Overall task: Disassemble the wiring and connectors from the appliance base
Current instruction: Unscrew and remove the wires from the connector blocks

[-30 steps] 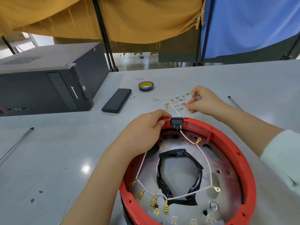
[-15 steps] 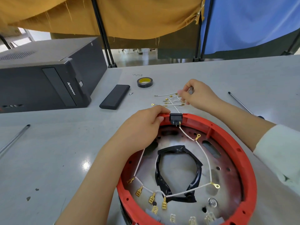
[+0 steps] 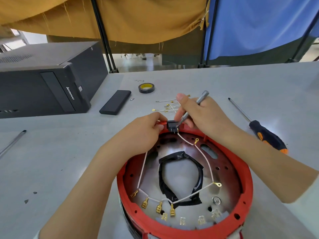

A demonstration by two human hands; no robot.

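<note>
A round red appliance base (image 3: 248,192) is seen at the near edge of the grey tabletop (image 3: 189,78), a little right of the middle. A small black switch (image 3: 171,125) is set in its far rim. The rim just left of the switch is gripped by the left hand (image 3: 138,133), with the fingers curled over the red edge. A thin silver tool (image 3: 193,107) is held in the right hand (image 3: 202,114), with the fingers wrapped round it, and its tip is put against the right side of the switch. White wires (image 3: 204,161) are run from the switch across the shiny metal plate inside the base, and small gold connectors (image 3: 158,207) are seen on their ends near the front rim. A loop of black tape (image 3: 181,176) is stuck in the middle of the plate. Loose wires with gold ends (image 3: 165,107) are laid on the tabletop just behind the hands. Farther back, a roll of tape (image 3: 146,88) and a flat black box (image 3: 115,102) are seen. A black computer case (image 3: 43,80) is stood at the far left. A screwdriver with a black and orange handle (image 3: 265,135) is laid near the right edge, and a thin metal rod (image 3: 13,143) near the left edge.
</note>
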